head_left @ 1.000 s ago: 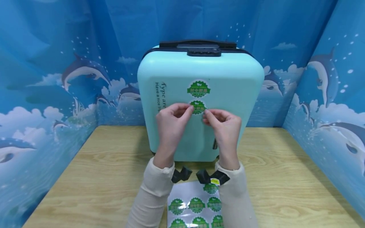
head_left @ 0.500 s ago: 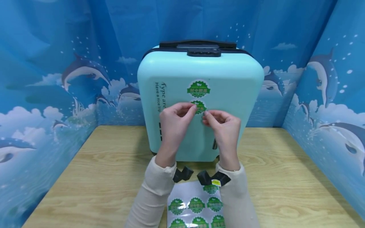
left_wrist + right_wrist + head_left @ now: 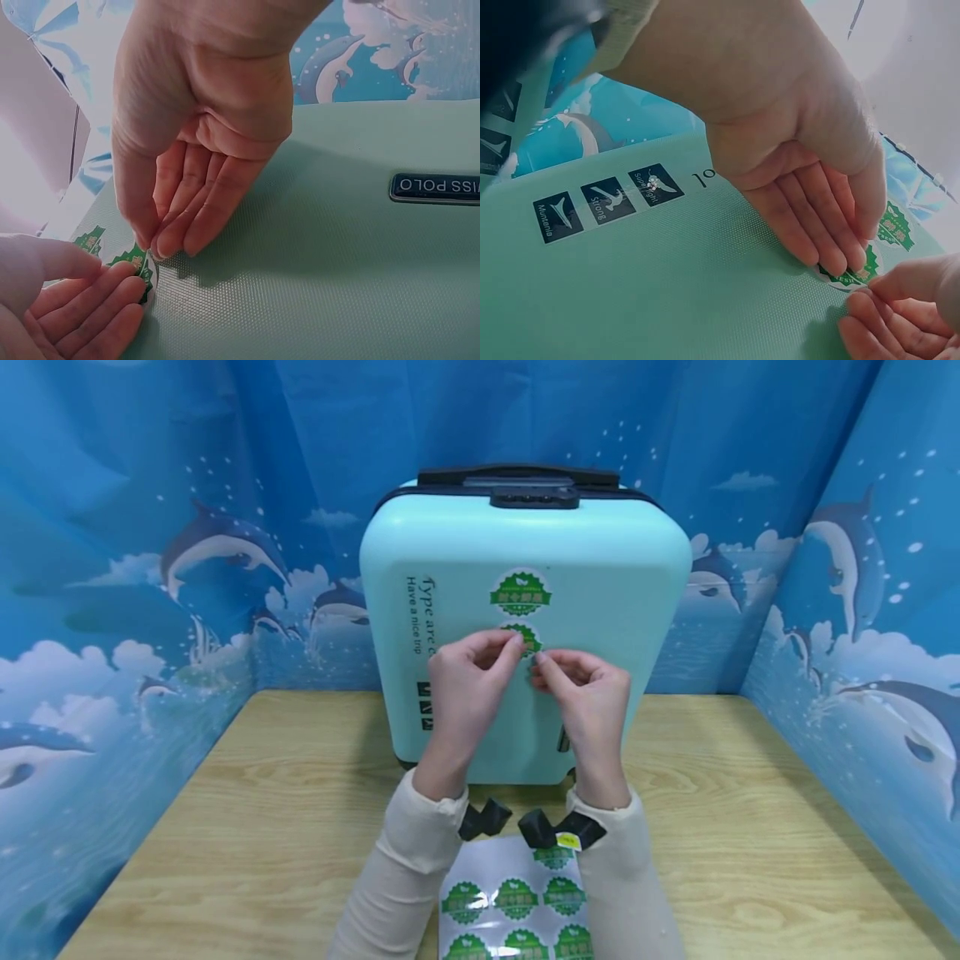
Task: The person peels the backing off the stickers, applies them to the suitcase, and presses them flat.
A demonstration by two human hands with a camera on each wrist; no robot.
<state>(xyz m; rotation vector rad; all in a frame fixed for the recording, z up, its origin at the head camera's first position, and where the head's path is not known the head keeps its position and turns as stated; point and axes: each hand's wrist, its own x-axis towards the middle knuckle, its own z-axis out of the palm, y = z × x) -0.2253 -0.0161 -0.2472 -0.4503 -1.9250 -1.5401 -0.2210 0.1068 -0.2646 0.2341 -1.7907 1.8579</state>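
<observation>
Suitcase (image 3: 615,610) stands upright towards the back edge of the worktop (image 3: 712,777); on its front face the upper sticker (image 3: 521,594) lies flat, below the top edge, and the lower sticker (image 3: 530,642) sits just beneath it, partly covered by fingers. The left hand (image 3: 471,681) pinches the lower sticker between thumb and forefinger; the right hand (image 3: 591,692) has thumb and forefinger at its right edge, though whether they grasp it or merely press cannot be told. Both wrist views suggest a bend where the fingertips meet it; how much is stuck down is hidden. Done well, this step would probably mean anchoring the right edge lightly, checking that the lettering runs level with the upper sticker's, then laying the rest down gradually so no air gets trapped; the textured face may make firm rubbing round the rim worthwhile. A hard tug could crease or tear it. The sheet (image 3: 483,853) lies at the worktop's front edge, best left alone until the lower sticker is flat
</observation>
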